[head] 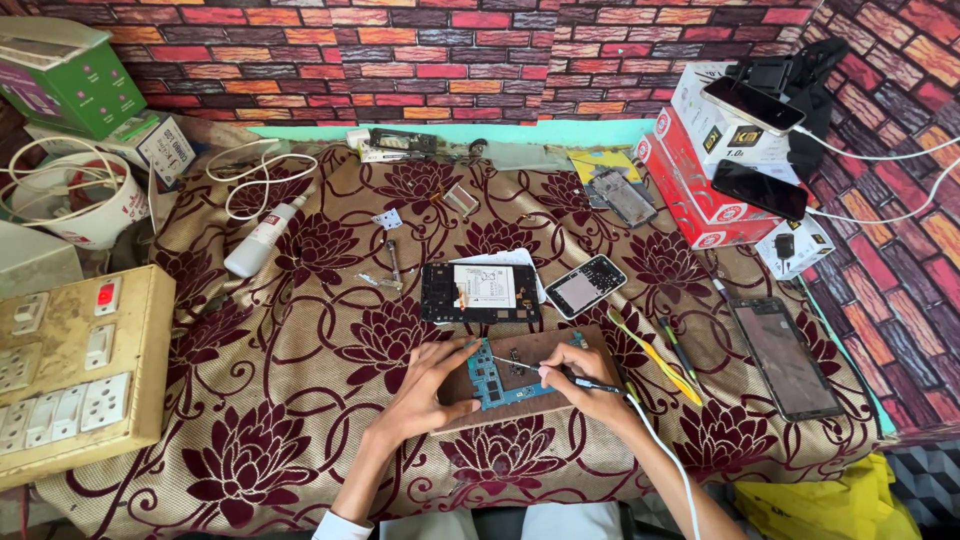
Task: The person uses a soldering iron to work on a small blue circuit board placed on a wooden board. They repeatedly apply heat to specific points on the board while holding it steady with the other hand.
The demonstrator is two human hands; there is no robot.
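A blue circuit board [503, 383] lies on a brown wooden block [560, 345] near the front of the flower-patterned cloth. My left hand [425, 390] presses on the board's left edge and steadies it. My right hand [582, 380] grips a thin soldering iron [560, 375] with a white cord, its tip resting on the board. Just beyond the board lies an opened black phone body [478, 292] with a white sheet on it, and a small phone [586, 285] beside that.
A switch and socket board [75, 370] stands at the left. A white bottle [262, 238], cables and a green box [65, 78] lie at back left. Red and white boxes [700, 190] carry two phones at back right. A dark screen panel [787, 357], tweezers and screwdrivers lie right.
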